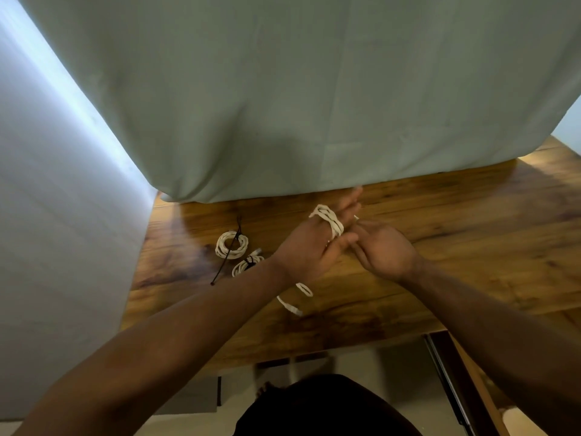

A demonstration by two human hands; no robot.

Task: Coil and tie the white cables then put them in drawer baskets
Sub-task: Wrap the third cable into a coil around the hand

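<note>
The white cable (pixel 328 221) is wound in several turns around the left hand (pixel 309 250), above the wooden table (pixel 456 234). The left-hand fingers (pixel 352 204) are straight and point away from the person, toward the green cloth backdrop (pixel 283 89). The turns lie crosswise to those fingers, running from upper left to lower right. A loose tail of the cable (pixel 292 302) shows below the left wrist, blurred, its length running diagonally along the table.

The right hand (pixel 385 251) is just beside the left, its fingers reaching toward the left thumb and the wound turns. Whether it pinches the cable cannot be determined.

Two finished coils lie flat on the table to the left of the hands, just beside each other. The larger coil (pixel 231 245) is crossed by a long black tie (pixel 224 262) that runs past it on both sides. The smaller coil (pixel 245 266) carries a short black tie (pixel 250 261).
</note>
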